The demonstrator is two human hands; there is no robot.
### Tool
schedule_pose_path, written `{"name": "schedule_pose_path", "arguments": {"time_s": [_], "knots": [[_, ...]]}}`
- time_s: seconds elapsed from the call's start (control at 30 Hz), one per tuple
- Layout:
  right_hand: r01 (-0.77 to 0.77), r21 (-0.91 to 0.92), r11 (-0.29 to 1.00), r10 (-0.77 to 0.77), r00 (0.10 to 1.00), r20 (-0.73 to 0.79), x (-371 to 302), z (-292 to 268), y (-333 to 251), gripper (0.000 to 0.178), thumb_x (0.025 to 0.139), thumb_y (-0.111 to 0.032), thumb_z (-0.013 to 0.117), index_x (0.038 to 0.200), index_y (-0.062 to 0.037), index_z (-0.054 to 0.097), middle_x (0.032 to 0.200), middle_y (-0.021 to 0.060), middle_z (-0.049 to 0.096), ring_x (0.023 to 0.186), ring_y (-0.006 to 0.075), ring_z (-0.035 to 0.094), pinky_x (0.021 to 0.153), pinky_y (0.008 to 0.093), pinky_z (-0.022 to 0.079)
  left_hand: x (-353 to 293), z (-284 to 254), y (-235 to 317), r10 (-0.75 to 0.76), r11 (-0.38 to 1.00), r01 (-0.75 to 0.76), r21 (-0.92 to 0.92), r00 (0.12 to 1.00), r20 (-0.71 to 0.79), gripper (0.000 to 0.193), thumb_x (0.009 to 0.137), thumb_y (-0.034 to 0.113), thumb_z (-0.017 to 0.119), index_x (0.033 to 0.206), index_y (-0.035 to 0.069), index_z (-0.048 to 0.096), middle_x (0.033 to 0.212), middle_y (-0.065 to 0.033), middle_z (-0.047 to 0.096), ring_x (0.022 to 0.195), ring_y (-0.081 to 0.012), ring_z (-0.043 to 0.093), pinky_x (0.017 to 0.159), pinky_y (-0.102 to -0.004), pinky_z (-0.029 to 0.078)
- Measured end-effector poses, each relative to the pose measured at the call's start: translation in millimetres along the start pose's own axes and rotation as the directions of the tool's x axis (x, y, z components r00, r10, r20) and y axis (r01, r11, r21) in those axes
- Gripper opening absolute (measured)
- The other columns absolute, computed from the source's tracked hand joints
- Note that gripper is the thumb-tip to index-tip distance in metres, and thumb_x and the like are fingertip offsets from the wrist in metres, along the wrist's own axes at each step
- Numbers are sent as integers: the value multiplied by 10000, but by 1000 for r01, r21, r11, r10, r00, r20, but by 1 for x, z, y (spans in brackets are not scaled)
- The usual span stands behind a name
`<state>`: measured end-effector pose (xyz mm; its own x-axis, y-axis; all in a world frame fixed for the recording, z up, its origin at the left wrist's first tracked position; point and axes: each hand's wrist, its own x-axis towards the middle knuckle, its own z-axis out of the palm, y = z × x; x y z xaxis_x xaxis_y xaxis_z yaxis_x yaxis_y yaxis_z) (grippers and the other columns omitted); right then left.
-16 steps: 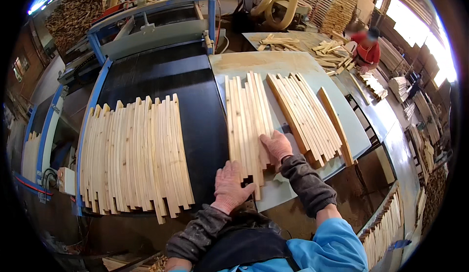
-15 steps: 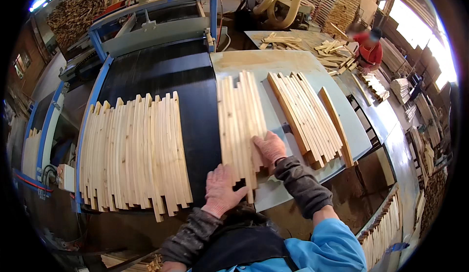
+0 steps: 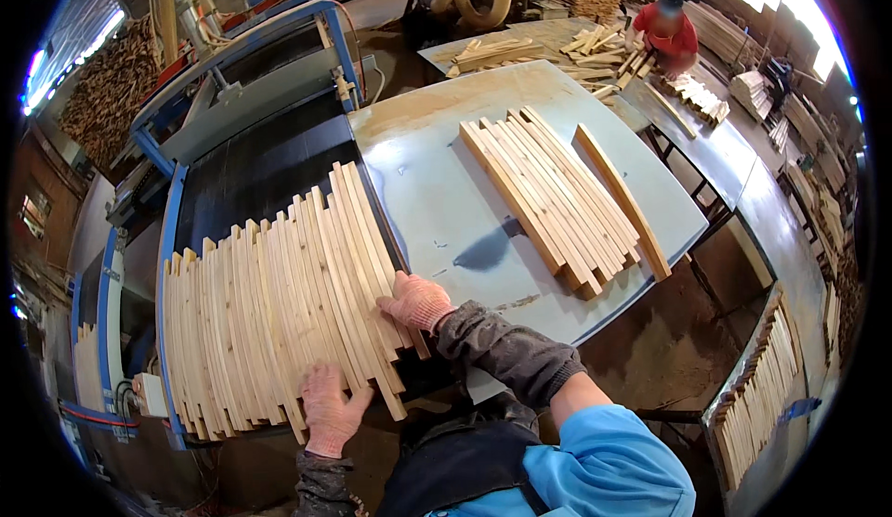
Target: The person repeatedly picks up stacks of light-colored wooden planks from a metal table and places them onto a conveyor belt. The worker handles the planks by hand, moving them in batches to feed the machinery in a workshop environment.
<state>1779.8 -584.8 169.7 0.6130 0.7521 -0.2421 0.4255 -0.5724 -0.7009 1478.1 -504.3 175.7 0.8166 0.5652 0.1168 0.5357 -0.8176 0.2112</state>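
A wide row of pale wooden strips lies side by side on the black conveyor belt, their ends uneven. At its right side, my gloved right hand is closed over the edge of the outermost strips. My left hand, gloved too, rests at the near ends of the strips with its thumb spread from the fingers. On the pale table to the right sits a smaller bundle of wooden strips, with a single strip lying apart beside it.
A blue machine frame spans the belt's far end. Beyond the table, a person in red stands by a pile of loose wood. More strips stand in a rack at lower right. A control box is at left.
My hands have moved left with the group of strips, from the edge of the pale table onto the belt. That group now lies against the row there. The view has turned somewhat.
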Motion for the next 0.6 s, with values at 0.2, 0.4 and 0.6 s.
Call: {"name": "schedule_pose_path", "arguments": {"time_s": [0.2, 0.4, 0.6], "knots": [[174, -136, 975, -221, 738, -637, 11, -44, 102, 573, 888, -325, 783, 1359, -26, 649, 1269, 238, 714, 1175, 437, 683, 1007, 518, 565, -40, -16, -128, -336, 936, 292, -196, 906, -255, 702, 893, 246, 812, 1500, -14, 574, 1579, -292, 530, 1490, -450, 483, 1256, -515, 380], [55, -361, 931, -277, 749, -602, 13, -99, 182, 762, 892, -275, 722, 1565, 11, 510, 1518, 276, 580, 1420, 466, 524, 1224, 519, 417, -91, -105, -267, -773, 584, 811, -18, 549, -318, 941, 883, 408, 802, 1630, -10, 411, 1705, -283, 377, 1602, -430, 316, 1312, -511, 277], [-243, -560, 792, -197, 766, -612, 4, -97, 176, 884, 933, -161, 729, 1699, -36, 305, 1748, 191, 344, 1621, 390, 306, 1335, 496, 242, -92, -199, -354, -879, 329, 944, 9, 310, -362, 1047, 970, 500, 711, 1743, 82, 142, 1808, -198, 141, 1658, -413, 149, 1352, -558, 139]]}}
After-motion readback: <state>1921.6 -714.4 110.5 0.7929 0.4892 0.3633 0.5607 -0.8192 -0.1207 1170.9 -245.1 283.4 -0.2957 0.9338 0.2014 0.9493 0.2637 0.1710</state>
